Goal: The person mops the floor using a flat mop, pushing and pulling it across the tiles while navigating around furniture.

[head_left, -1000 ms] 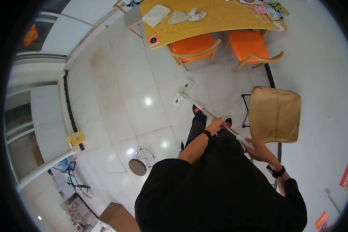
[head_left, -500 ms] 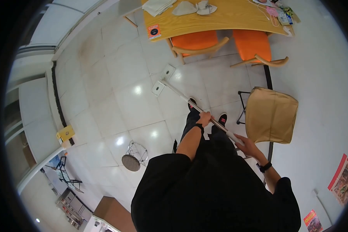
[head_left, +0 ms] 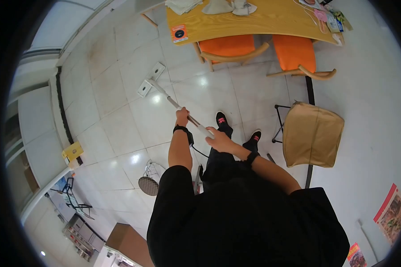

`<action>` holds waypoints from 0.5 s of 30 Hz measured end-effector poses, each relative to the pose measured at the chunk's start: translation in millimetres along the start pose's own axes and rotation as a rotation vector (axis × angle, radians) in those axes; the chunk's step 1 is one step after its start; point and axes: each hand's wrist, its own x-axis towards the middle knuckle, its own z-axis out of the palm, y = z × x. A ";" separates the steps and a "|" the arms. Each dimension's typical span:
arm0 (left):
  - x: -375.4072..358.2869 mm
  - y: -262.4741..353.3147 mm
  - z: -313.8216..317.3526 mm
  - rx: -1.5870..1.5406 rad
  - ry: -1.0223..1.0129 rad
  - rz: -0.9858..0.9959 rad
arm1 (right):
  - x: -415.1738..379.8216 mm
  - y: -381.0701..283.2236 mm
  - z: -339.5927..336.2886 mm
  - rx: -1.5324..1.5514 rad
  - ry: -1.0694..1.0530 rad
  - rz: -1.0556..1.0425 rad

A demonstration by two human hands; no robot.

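Observation:
I hold a long white mop by its handle (head_left: 170,99). My left hand (head_left: 182,117) grips the handle partway down. My right hand (head_left: 217,138) grips the handle's upper end, close to my body. The flat white mop head (head_left: 150,79) lies on the white tiled floor (head_left: 116,120), out to the front left of my feet, short of the wooden table. My two black shoes (head_left: 221,119) stand on the tiles behind the handle.
A wooden table (head_left: 254,20) with cloths and small items stands ahead, two orange chairs (head_left: 229,46) tucked at it. A tan folding chair (head_left: 313,135) stands to my right. A small round wire stool (head_left: 150,180) and a yellow floor sign (head_left: 73,151) are at my left.
The mop head has slid left and farther away across the tiles. Both hands moved left and forward with the handle, arms now stretched out.

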 end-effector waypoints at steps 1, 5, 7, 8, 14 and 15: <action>-5.9 10.2 -6.3 0.015 0.028 -0.025 | 0.6 -14.8 2.0 0.058 -0.046 0.080; -18.7 5.4 -20.4 0.020 -0.102 -0.067 | -5.1 -11.5 13.2 0.172 -0.058 0.185; -22.4 -15.5 -11.3 -0.162 -0.197 -0.094 | -17.4 1.5 4.6 0.330 -0.088 0.300; -33.2 -17.0 -3.0 -0.237 -0.213 -0.154 | -24.6 5.1 -4.7 0.325 -0.085 0.295; -74.6 -62.8 52.2 -0.422 -0.491 -0.251 | -95.1 33.8 -75.1 0.296 -0.165 0.325; -91.7 -64.2 61.1 -0.357 -0.531 -0.238 | -108.4 36.8 -83.9 0.273 -0.153 0.343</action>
